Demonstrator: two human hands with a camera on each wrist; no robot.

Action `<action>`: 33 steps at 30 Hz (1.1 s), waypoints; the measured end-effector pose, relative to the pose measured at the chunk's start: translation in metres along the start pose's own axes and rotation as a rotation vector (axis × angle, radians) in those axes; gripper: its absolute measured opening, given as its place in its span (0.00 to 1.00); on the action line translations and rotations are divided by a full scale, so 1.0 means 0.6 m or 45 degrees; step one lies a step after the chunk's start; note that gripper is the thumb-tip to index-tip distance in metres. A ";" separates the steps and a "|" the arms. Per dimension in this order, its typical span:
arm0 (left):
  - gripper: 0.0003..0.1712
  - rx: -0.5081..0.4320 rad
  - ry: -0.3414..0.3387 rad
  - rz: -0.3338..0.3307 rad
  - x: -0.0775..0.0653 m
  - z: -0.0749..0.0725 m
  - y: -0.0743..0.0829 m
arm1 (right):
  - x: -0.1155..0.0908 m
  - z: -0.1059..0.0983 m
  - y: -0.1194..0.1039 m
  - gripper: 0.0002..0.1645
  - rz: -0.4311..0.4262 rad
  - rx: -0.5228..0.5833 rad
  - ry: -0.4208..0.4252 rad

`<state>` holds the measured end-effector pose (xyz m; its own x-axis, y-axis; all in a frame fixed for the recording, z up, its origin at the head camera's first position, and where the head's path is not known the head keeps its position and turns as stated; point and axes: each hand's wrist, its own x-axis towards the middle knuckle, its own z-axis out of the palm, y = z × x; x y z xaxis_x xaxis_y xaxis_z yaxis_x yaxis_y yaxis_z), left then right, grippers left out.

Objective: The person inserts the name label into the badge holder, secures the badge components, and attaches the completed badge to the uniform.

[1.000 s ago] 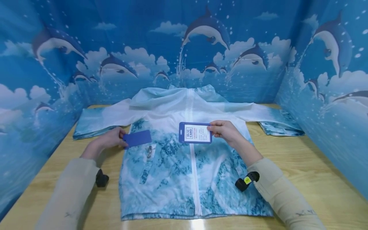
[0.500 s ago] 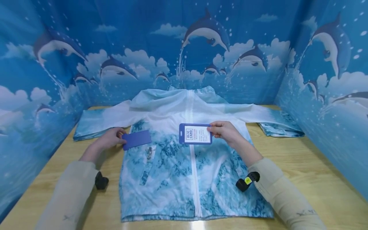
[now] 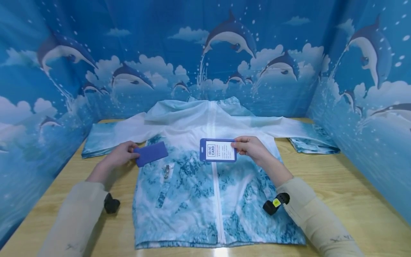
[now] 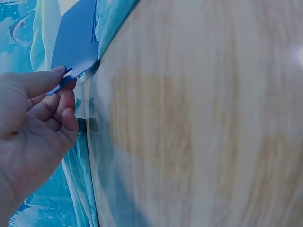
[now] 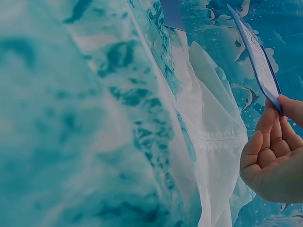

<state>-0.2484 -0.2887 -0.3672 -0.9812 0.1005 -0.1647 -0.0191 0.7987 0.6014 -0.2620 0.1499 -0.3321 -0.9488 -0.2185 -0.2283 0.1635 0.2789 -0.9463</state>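
In the head view my left hand (image 3: 120,156) pinches one end of a plain blue plastic card cover (image 3: 152,154) between thumb and fingers, as the left wrist view also shows. My right hand (image 3: 252,148) pinches the right end of a blue ID card holder (image 3: 218,150), its printed white insert facing up and its slot at the left end. Both pieces are held apart from each other above a teal and white zip jacket (image 3: 186,207) spread on the table. In the right wrist view the card holder (image 5: 259,59) stands edge-on in the fingers.
Under the jacket lies a wood-grain table (image 3: 324,185). Curtains printed with dolphins (image 3: 205,43) enclose the back and sides. The jacket's sleeves (image 3: 109,137) stretch left and right, and a zipped pocket (image 3: 164,185) lies near the left hand.
The blue cover in my left hand has tilted slightly, its right end rising a little, and the left thumb now lies over it. My right hand and the card holder have barely moved.
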 end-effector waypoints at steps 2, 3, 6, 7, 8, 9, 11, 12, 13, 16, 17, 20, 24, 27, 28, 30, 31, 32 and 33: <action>0.23 -0.031 0.006 0.003 -0.002 0.000 0.002 | -0.001 0.000 0.000 0.19 -0.001 0.003 -0.004; 0.22 -0.051 0.016 0.009 -0.003 0.000 0.003 | 0.000 0.000 0.000 0.19 0.000 0.002 -0.004; 0.20 -0.112 0.070 0.032 -0.008 -0.002 0.006 | 0.001 0.000 -0.001 0.19 -0.003 -0.003 -0.004; 0.20 -0.138 0.085 0.036 -0.010 -0.004 0.009 | 0.001 0.000 -0.001 0.19 -0.005 -0.003 -0.004; 0.20 -0.154 0.100 0.046 -0.011 -0.005 0.010 | 0.001 0.000 -0.001 0.19 -0.007 -0.005 -0.002; 0.20 -0.177 0.109 0.053 -0.013 -0.007 0.013 | 0.002 0.000 -0.001 0.19 -0.009 -0.006 0.000; 0.20 -0.221 0.118 0.053 -0.016 -0.010 0.018 | 0.001 0.000 -0.001 0.19 -0.014 -0.005 -0.001; 0.20 -0.238 0.118 0.047 -0.017 -0.012 0.019 | 0.001 0.000 -0.001 0.19 -0.016 -0.004 -0.001; 0.20 -0.257 0.119 0.041 -0.018 -0.013 0.021 | 0.001 0.000 -0.001 0.19 -0.018 -0.003 -0.002; 0.20 -0.292 0.127 0.034 -0.021 -0.016 0.024 | 0.001 0.000 0.000 0.19 -0.018 0.000 -0.007; 0.20 -0.297 0.132 0.035 -0.023 -0.017 0.025 | 0.001 -0.001 0.000 0.19 -0.017 0.000 -0.008; 0.20 -0.316 0.144 0.051 -0.024 -0.018 0.027 | 0.001 -0.001 0.001 0.19 -0.015 0.003 -0.007; 0.20 -0.335 0.173 0.079 -0.027 -0.019 0.029 | 0.002 -0.002 0.000 0.19 -0.013 0.005 0.003; 0.21 -0.338 0.203 0.101 -0.030 -0.020 0.034 | 0.003 -0.002 0.001 0.19 -0.013 0.003 0.004; 0.21 -0.339 0.211 0.111 -0.031 -0.020 0.036 | 0.003 -0.003 0.001 0.19 -0.014 0.003 0.003; 0.22 -0.344 0.221 0.135 -0.032 -0.019 0.041 | 0.004 -0.004 0.001 0.19 -0.013 0.000 0.003; 0.22 -0.352 0.221 0.142 -0.033 -0.019 0.044 | 0.004 -0.005 0.002 0.19 -0.013 -0.003 0.002; 0.22 -0.361 0.221 0.150 -0.033 -0.018 0.047 | 0.005 -0.005 0.002 0.19 -0.013 -0.004 0.002; 0.23 -0.368 0.218 0.158 -0.034 -0.018 0.051 | 0.005 -0.006 0.003 0.19 -0.013 -0.005 0.002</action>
<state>-0.2312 -0.2728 -0.3372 -0.9969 0.0660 0.0418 0.0725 0.5832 0.8091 -0.2657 0.1528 -0.3335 -0.9506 -0.2202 -0.2187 0.1530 0.2806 -0.9475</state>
